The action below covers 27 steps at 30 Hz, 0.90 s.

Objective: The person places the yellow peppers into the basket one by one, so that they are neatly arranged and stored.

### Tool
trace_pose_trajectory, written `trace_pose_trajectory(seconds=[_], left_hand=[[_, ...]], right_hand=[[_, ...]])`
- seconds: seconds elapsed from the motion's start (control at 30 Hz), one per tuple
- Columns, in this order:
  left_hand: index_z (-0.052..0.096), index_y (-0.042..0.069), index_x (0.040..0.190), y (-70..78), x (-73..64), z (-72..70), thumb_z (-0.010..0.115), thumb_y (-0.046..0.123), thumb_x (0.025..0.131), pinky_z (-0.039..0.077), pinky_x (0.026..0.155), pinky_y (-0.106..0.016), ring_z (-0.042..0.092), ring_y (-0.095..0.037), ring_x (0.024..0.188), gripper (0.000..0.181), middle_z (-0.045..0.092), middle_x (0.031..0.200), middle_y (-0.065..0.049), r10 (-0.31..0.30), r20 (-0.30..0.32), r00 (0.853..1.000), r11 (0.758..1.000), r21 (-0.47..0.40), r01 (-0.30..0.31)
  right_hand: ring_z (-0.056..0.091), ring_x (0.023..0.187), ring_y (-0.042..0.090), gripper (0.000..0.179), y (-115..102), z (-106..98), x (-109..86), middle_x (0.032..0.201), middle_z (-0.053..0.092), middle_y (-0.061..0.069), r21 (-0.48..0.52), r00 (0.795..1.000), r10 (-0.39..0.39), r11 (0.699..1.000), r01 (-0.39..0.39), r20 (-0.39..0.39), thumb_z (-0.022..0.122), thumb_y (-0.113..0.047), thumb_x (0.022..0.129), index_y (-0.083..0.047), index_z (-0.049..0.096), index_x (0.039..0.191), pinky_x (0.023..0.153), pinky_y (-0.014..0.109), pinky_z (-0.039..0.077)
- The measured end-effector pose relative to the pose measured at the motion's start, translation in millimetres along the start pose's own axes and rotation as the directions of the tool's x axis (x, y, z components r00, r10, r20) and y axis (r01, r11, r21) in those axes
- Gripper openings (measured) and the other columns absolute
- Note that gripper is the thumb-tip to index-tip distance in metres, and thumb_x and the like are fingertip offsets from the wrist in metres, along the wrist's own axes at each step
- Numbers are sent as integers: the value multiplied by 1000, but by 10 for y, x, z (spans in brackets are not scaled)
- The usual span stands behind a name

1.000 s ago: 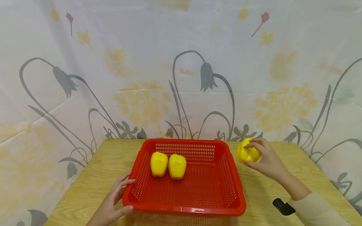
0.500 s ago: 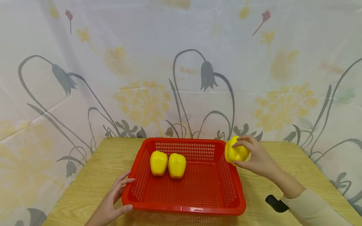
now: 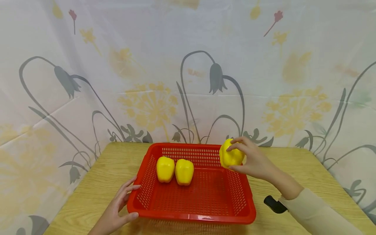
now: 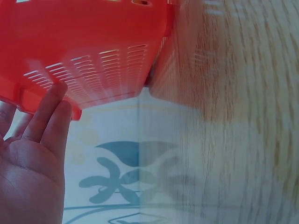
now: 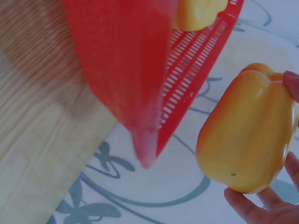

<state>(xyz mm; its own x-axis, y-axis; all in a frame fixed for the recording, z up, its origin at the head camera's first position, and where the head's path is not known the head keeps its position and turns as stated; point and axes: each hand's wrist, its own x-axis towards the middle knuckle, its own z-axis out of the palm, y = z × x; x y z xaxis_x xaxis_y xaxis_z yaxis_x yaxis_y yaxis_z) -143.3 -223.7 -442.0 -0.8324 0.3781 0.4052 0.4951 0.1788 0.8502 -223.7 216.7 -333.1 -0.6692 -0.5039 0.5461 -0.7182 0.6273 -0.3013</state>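
My right hand grips a yellow bell pepper between thumb and fingers, above the right rim of a red perforated basket. In the right wrist view the held bell pepper hangs beside the basket, apart from its wall. Two more yellow bell peppers, a left one and a right one, stand side by side in the left half of the basket. My left hand rests at the basket's left side; its fairly straight fingers touch the outer wall and rim.
The basket stands on a wood-grain table. Behind the table hangs a pale cloth printed with flowers. A black device is strapped at the right wrist by the beige sleeve.
My right hand has carried its bell pepper leftward, from beyond the basket's right side to over its right rim. The left hand, basket and other two bell peppers stay put.
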Motion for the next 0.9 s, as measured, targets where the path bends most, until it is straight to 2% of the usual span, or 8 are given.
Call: trace_pose_trajectory(seconds=[0.27, 0.47, 0.77, 0.9], left_hand=[[40, -4, 132, -8, 11, 7, 66, -10, 78, 49, 84, -27, 54, -22, 110, 60, 15, 148, -20, 26, 7, 1000, 1000, 0, -26], [41, -4, 131, 1, 22, 2, 66, -10, 77, 48, 86, -26, 54, -22, 110, 60, 15, 148, -22, 41, 10, 999, 999, 10, -41], [40, -4, 131, 1, 13, -3, 65, -9, 78, 49, 85, -27, 54, -23, 109, 59, 14, 148, -21, 29, 20, 999, 1000, -11, -29], [40, -5, 131, 6, 10, -9, 65, -10, 78, 48, 86, -28, 54, -23, 110, 59, 13, 148, -22, 34, 28, 999, 999, -19, -34]], right_hand=[[46, 109, 32, 45, -125, 123, 164, 119, 47, 8, 73, 997, 39, 996, -44, 69, 85, -14, 65, -14, 62, 103, 75, 38, 52], [47, 109, 30, 44, -207, 250, 273, 119, 47, 8, 107, 993, 32, 993, -44, 111, 85, -14, 65, -14, 61, 102, 81, 39, 51], [44, 112, 29, 41, -216, 482, 393, 119, 45, 8, 173, 984, 17, 984, -48, 178, 84, -13, 66, -14, 62, 101, 85, 41, 49], [44, 111, 28, 41, -201, 583, 426, 120, 44, 6, 183, 976, 41, 980, -81, 216, 84, -14, 67, -15, 61, 101, 87, 41, 47]])
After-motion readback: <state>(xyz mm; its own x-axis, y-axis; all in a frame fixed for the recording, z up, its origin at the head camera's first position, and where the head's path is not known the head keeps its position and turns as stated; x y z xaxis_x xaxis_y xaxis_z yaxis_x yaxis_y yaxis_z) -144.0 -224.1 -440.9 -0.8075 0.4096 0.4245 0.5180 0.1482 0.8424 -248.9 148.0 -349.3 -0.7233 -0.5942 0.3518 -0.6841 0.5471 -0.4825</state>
